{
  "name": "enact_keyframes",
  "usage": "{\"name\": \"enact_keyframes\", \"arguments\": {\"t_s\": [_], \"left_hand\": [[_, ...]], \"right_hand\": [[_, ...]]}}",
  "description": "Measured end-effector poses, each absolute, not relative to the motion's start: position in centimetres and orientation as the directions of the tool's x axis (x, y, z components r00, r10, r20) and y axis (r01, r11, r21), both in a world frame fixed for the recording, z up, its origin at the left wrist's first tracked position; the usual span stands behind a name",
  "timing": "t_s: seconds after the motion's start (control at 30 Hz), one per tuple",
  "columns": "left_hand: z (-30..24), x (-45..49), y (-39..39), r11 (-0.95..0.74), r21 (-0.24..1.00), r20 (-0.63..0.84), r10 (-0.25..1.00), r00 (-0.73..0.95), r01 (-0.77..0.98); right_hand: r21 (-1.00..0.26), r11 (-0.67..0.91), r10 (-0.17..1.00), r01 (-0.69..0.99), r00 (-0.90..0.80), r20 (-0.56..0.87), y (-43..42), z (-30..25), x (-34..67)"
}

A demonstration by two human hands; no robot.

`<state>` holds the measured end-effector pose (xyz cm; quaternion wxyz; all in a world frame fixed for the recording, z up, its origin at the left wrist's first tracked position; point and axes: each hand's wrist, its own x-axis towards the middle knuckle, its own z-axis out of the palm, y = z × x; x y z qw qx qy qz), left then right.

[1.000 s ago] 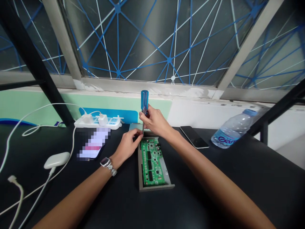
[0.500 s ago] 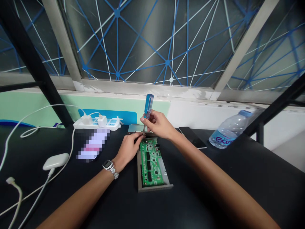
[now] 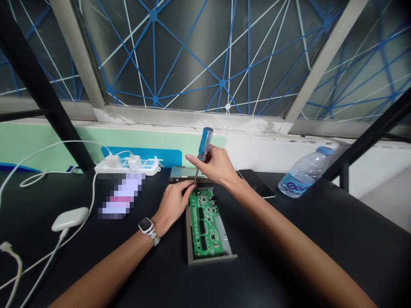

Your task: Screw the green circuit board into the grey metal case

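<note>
A green circuit board (image 3: pixel 204 222) lies in an open grey metal case (image 3: pixel 229 248) on the black table. My right hand (image 3: pixel 215 166) grips a blue-handled screwdriver (image 3: pixel 204 144), tilted with the handle up and to the right, and its tip points down at the board's far left corner. My left hand (image 3: pixel 175 201) rests at that corner with fingers pinched close around the screwdriver tip; what they pinch is too small to name. A watch (image 3: pixel 147 225) sits on my left wrist.
A grey metal cover (image 3: pixel 180 173) lies just behind the case. A dark phone (image 3: pixel 257 183) and a lying water bottle (image 3: pixel 302 177) are to the right. At left are a white power strip (image 3: pixel 128 166), cables, a white adapter (image 3: pixel 69 218) and a blurred-out item.
The screwdriver has tipped from upright to leaning right, and my right hand has shifted slightly right. My left hand stays pinched at the board's far corner.
</note>
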<state>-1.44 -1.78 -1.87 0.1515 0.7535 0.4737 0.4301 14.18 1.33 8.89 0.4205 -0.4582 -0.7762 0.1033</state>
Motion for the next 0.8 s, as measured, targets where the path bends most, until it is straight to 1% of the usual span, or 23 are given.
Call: {"name": "enact_keyframes", "arguments": {"t_s": [0.2,0.33,0.4,0.53,0.7,0.8], "left_hand": [[-1.79,-1.54,-1.7,-0.49,0.672,0.495,0.855,0.155,0.556],[-1.85,-1.6,-1.63,-0.49,0.689,0.489,0.858,0.157,0.534],[-1.93,-1.61,-1.58,-0.489,0.69,0.488,0.859,0.156,0.534],[-1.99,-1.58,-1.57,-0.483,0.702,0.48,0.864,0.153,0.524],[-1.9,-1.5,-1.7,-0.479,0.72,0.478,0.867,0.141,0.502],[-1.93,-1.53,-1.68,-0.479,0.714,0.479,0.866,0.142,0.511]], "right_hand": [[-0.515,0.61,0.764,0.602,-0.273,0.585,1.55,8.35,14.01],[-0.437,0.599,0.737,0.671,-0.249,0.628,1.45,8.23,13.74],[-0.419,0.576,0.74,0.702,-0.23,0.632,1.39,8.28,13.59],[-0.436,0.566,0.757,0.7,-0.232,0.611,1.4,8.36,13.44],[-0.453,0.567,0.749,0.688,-0.202,0.631,1.46,8.38,13.52],[-0.459,0.574,0.75,0.678,-0.211,0.626,1.46,8.37,13.59]]}}
